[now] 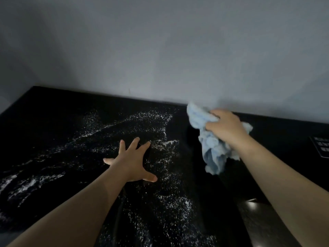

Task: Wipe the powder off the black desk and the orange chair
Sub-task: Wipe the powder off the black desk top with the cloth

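Right hand (225,127) clenched on fluffy blue cloth (211,145), left hand (130,162) splayed flat on glossy powder-speckled black desk (53,122).

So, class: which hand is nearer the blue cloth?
Right. The right hand grips the blue cloth above the desk; the left hand is spread flat on powder, apart.

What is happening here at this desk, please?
A person is cleaning white powder off a black desk. The right hand grips a bunched light blue cloth, held up above the right part of the desk, where little powder shows. The left hand lies spread and flat on the desk in the middle of the powder. Much powder is scattered over the left and centre of the desk. No orange chair is in view.
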A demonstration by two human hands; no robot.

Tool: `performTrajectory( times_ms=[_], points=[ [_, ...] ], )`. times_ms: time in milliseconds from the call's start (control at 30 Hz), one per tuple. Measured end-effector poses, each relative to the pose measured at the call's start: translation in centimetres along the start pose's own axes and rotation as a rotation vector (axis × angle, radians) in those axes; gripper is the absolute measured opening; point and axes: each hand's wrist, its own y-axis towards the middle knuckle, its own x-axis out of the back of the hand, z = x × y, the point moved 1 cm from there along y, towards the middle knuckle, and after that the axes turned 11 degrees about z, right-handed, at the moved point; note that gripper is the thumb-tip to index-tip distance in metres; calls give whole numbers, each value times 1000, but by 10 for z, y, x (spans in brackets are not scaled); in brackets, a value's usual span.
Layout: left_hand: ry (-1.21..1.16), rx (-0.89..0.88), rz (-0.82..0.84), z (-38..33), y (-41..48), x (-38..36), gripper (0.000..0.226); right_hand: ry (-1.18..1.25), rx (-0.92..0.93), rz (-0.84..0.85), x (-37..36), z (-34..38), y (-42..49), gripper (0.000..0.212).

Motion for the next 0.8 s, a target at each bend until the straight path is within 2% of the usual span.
performTrajectory(
  times_ms=[67, 167, 267, 333, 467, 533, 567, 667, 700, 800],
  points=[
    [2, -2, 6, 0, 1, 0, 114, -29, -16, -10, -2, 8, 28, 46],
    [1, -2, 0, 3, 3, 0, 115, -186, -18, 208, -34, 32, 59, 68],
    [0, -2, -6, 6, 8, -1, 116, -405, 27, 182, -61, 39, 70, 57],
    [1, 2, -3, 6, 8, 0, 115, -457, 139, 189, -64, 39, 60, 44],
    [14, 1, -10, 6, 7, 2, 112, -452, 331, 375, -62, 27, 15, 39],
    [9, -1, -11, 5, 5, 2, 111, -409, 403, 380, -55, 23, -1, 32],
    [6, -2, -8, 4, 5, 2, 111, -365, 415, 331, -48, 26, 0, 36],
    [1, -3, 2, 4, 5, 4, 110, -353, 405, 113, -34, 47, 37, 48],
    [-1, -3, 3, 4, 5, 4, 110, -389, 380, 110, -34, 56, 52, 52],
    [-2, -11, -4, 6, 6, 3, 110, -467, 191, 260, -59, 70, 80, 67]
  ],
)
